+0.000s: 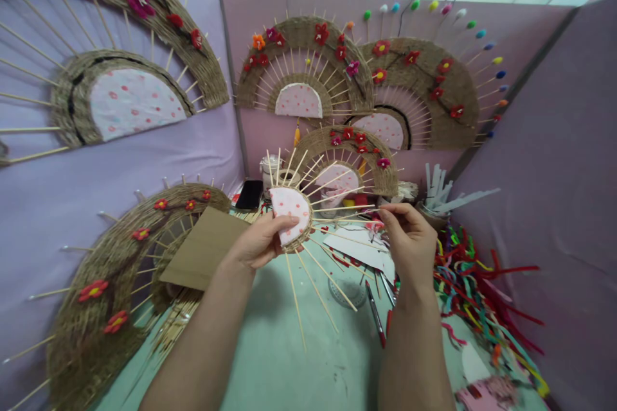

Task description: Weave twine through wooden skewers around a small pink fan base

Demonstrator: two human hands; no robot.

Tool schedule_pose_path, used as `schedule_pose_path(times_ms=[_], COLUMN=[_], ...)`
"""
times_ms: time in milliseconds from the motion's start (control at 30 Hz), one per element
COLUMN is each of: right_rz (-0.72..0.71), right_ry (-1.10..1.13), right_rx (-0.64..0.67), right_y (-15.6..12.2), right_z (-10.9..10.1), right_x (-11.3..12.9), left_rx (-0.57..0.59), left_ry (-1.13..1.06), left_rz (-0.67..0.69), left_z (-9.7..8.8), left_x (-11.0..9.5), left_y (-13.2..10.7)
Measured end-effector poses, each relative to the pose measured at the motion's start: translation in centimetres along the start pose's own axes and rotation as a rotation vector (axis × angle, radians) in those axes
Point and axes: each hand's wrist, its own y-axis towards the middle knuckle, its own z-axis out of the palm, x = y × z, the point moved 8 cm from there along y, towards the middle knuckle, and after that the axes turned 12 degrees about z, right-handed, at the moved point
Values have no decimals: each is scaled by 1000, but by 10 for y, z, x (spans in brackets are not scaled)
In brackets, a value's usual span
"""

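My left hand [270, 237] grips a half-round fan piece [291, 213] with a white, pink-dotted centre, thumb on its face and fingers behind. Thin wooden sticks [332, 273] radiate from its curved edge, where a narrow band of twine is wound. Over to the right, my right hand [407, 231] is closed in a pinch near the tips of the sticks. A thin strand [369, 211] runs into its fingertips; whether it is twine is hard to make out.
Finished twine fans with felt flowers [308, 45] hang on the partitions. Colourful pipe cleaners [477, 295] lie at right, beside white strips [438, 192] in a holder. A phone [249, 195], brown card [205, 250], a pen [375, 314] and a clear round lid [347, 292] are on the table.
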Motion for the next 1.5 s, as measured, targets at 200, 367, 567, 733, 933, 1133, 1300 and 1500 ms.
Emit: schedule_pose_path(times_ms=[200,367,567,733,933,1133,1300,1500], right_rz=[154,188,205,205,330,547,599,539], right_ry=[-14,33,38,40,143,452,469,376], right_rx=[66,139,147,110,197,293,194,-15], right_y=[7,3,1,1,-5,-9,0,16], right_z=[25,53,55,50,60,69,57,20], right_x=[-33,-44,-42,-37,-42,-47,-58,-78], left_rx=[63,296,388,370,408,370,348,242], left_ry=[-111,-215,-299,-269,-280,-305,-416,-512], left_rz=[-116,-239,-197,-165,-112,-96,-139,-143], left_z=[17,60,73,61,58,46,38,20], left_x=[17,45,42,33,24,14,5,-5], left_y=[-6,-23,-28,-20,-18,-13,-13,-10])
